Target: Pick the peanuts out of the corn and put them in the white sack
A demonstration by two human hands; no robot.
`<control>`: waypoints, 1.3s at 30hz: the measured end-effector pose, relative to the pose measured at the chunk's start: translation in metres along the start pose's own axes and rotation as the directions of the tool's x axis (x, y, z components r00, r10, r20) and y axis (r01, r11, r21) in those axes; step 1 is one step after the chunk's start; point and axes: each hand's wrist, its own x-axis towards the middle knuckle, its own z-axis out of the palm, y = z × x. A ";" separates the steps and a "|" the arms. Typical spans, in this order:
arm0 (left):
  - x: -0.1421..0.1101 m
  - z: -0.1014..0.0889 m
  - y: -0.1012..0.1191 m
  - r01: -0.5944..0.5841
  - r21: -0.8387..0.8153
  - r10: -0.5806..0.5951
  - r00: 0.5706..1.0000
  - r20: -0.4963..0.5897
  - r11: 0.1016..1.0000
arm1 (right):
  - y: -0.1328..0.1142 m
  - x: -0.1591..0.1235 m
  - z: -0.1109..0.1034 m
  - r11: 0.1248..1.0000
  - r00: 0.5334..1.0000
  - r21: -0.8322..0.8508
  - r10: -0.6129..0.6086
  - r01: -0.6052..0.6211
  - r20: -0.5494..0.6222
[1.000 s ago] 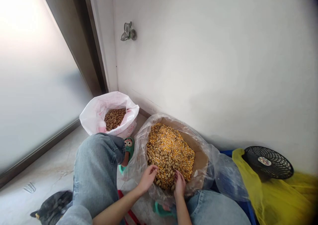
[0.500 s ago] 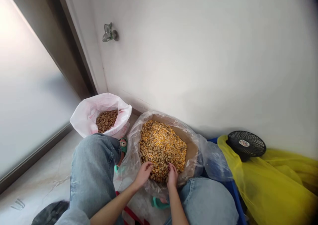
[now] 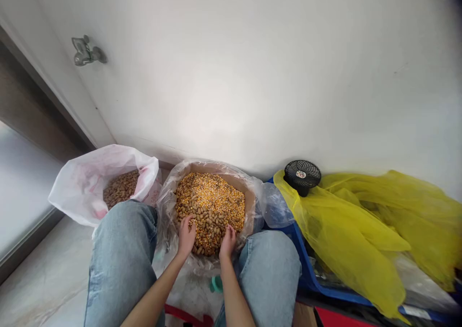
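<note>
In the plastic-lined box (image 3: 250, 197), peanuts (image 3: 212, 221) lie on corn (image 3: 207, 189) toward six o'clock, the person's left hand (image 3: 186, 238) at seven with fingers half curled over them and the right hand (image 3: 227, 241) at five, fingers bent closer together, though from here I can't tell whether either grips anything.

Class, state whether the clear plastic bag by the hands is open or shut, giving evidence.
Open: the clear plastic bag gapes wide, with corn kernels and peanuts visible inside.
</note>
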 end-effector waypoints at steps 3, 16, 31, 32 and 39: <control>0.024 0.007 -0.001 -0.117 0.252 0.132 0.990 -0.044 0.961 | -0.002 0.001 -0.001 0.999 0.999 -0.038 -0.029 0.027 -0.040; 0.073 0.029 -0.040 -0.111 0.486 0.119 0.993 0.015 0.867 | 0.021 0.018 0.012 0.991 0.999 -0.127 -0.039 0.037 -0.017; 0.054 0.054 -0.012 -0.083 0.003 0.082 0.988 0.128 0.997 | -0.023 -0.003 0.031 0.996 0.973 0.077 -0.058 0.042 0.221; 0.052 0.055 -0.010 -0.081 -0.009 0.081 0.986 0.144 0.997 | -0.027 -0.004 0.033 0.995 0.970 0.094 -0.039 0.017 0.240; 0.039 0.063 0.000 0.049 -0.121 -0.015 0.963 0.268 0.991 | -0.040 -0.015 0.043 0.965 0.941 0.247 0.000 -0.089 0.340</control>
